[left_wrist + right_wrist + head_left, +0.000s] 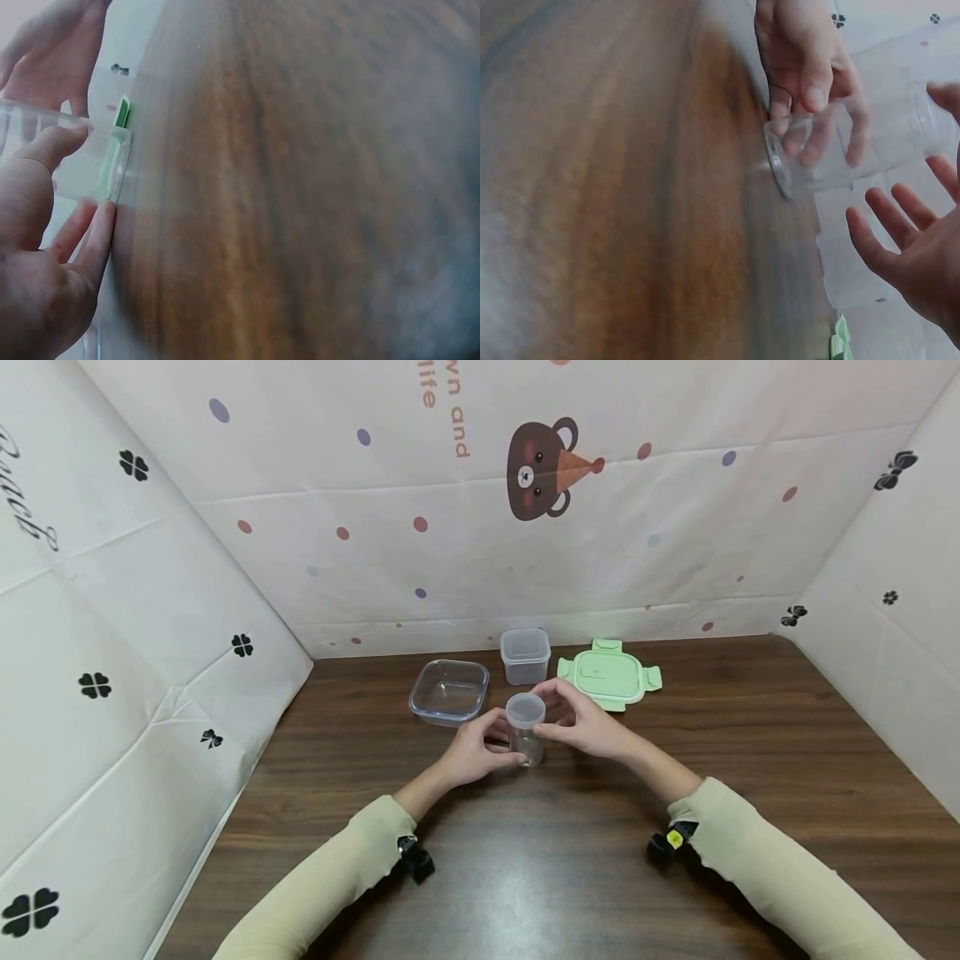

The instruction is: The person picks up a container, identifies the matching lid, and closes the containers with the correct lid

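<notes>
A clear cylindrical plastic jar [529,747] stands upright on the table, with a translucent round lid [525,710] on top. My left hand [474,752] grips the jar low down, thumb on the near side; the left wrist view shows the thumb and fingertips around the jar's base [82,172]. At the top, my right hand [588,725] holds the lid between thumb and index finger. Its other fingers spread loosely beside the jar in the right wrist view. Through the jar wall [877,154], nothing shows inside except the left fingers behind it.
Behind the left hand sits a square glass container [450,692] without a lid on it. A small translucent plastic box [525,658] stands at the back. Right of it lies a light green lid with clip flaps [609,675]. White printed cloth [420,560] walls the table's back and sides.
</notes>
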`<state>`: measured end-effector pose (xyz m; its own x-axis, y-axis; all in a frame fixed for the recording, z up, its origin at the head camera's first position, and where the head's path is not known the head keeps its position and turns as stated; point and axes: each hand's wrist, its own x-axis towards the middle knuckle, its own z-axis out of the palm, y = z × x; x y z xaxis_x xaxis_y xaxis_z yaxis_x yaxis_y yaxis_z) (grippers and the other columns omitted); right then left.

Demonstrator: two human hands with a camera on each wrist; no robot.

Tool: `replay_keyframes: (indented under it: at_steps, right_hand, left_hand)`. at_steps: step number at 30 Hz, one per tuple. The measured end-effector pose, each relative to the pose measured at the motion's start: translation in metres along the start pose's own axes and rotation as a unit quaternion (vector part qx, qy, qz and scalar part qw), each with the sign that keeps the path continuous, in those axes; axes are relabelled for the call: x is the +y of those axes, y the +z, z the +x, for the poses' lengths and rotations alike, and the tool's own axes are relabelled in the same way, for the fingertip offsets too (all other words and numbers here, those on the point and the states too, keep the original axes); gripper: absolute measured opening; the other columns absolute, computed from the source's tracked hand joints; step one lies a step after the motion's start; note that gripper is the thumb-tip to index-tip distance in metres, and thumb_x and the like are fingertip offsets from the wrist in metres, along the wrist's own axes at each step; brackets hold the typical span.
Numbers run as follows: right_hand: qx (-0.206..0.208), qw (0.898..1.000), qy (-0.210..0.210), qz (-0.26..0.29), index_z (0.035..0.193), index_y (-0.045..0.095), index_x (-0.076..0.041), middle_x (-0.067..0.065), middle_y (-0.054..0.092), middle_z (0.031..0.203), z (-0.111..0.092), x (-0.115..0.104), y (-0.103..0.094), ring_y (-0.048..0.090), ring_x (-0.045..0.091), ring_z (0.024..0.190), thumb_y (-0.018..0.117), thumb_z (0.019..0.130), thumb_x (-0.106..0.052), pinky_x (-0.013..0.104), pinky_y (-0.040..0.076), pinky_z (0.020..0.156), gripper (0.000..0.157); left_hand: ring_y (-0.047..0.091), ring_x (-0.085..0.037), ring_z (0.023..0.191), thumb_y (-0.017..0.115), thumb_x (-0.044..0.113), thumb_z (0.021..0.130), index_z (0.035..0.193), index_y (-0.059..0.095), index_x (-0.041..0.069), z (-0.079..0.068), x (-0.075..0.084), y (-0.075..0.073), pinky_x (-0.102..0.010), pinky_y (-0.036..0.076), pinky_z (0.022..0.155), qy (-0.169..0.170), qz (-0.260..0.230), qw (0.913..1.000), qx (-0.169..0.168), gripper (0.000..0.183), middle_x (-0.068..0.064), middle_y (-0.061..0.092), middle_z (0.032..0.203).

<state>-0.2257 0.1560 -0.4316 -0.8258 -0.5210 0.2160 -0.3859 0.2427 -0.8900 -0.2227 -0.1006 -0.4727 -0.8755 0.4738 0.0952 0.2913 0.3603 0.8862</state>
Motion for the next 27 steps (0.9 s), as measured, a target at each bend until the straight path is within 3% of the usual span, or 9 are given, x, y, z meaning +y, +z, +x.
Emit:
replay_keyframes:
  at_steps: [4, 8, 15, 22, 27]
  right_hand:
    - [-0.021, 1.000, -0.018, -0.012, 0.162, 0.051, -0.001, 0.029, 0.062, 0.153, 0.002, -0.001, -0.007, 0.066, 0.033, 0.133, 0.077, 0.103, -0.001, 0.032, 0.066, 0.097, 0.065]
    - [-0.037, 0.999, -0.032, -0.014, 0.161, 0.056, -0.001, 0.026, 0.055, 0.159, 0.006, -0.004, -0.014, 0.062, 0.030, 0.136, 0.077, 0.103, -0.002, 0.031, 0.066, 0.098, 0.062]
    - [-0.042, 0.999, -0.027, -0.006, 0.151, 0.067, -0.002, 0.024, 0.057, 0.153, 0.009, -0.005, -0.016, 0.060, 0.016, 0.131, 0.078, 0.103, -0.002, 0.030, 0.066, 0.095, 0.050]
    - [-0.016, 1.000, -0.019, -0.019, 0.148, 0.066, -0.004, 0.021, 0.068, 0.143, 0.007, -0.003, -0.009, 0.066, 0.024, 0.128, 0.078, 0.103, -0.005, 0.035, 0.065, 0.092, 0.047]
    - [0.006, 1.000, -0.014, -0.023, 0.149, 0.065, -0.005, 0.020, 0.068, 0.138, 0.003, -0.001, -0.003, 0.068, 0.026, 0.122, 0.078, 0.103, -0.005, 0.033, 0.065, 0.091, 0.048]
  left_hand:
    - [0.078, -0.033, 0.119, 0.092, 0.007, 0.092, 0.140, 0.065, 0.003, 0.000, -0.001, 0.000, -0.029, 0.071, 0.097, -0.001, 0.003, 1.0000, 0.001, 0.055, -0.024, 0.075, 0.131]
    - [0.078, -0.033, 0.119, 0.092, 0.006, 0.092, 0.139, 0.065, 0.003, 0.000, -0.001, 0.000, -0.030, 0.071, 0.098, 0.001, 0.000, 1.0000, 0.002, 0.054, -0.024, 0.075, 0.132]
    - [0.077, -0.031, 0.119, 0.091, 0.005, 0.093, 0.141, 0.065, 0.003, 0.000, 0.000, -0.001, -0.028, 0.070, 0.098, -0.002, -0.004, 1.0000, -0.002, 0.055, -0.024, 0.075, 0.132]
    - [0.076, -0.029, 0.119, 0.092, 0.007, 0.093, 0.141, 0.065, 0.005, 0.001, 0.000, 0.000, -0.026, 0.070, 0.097, -0.004, -0.007, 1.0000, -0.001, 0.055, -0.024, 0.075, 0.132]
    - [0.077, -0.029, 0.117, 0.092, 0.008, 0.092, 0.138, 0.066, 0.005, -0.001, 0.002, 0.000, -0.027, 0.071, 0.096, -0.002, 0.002, 1.0000, 0.005, 0.053, -0.023, 0.076, 0.130]
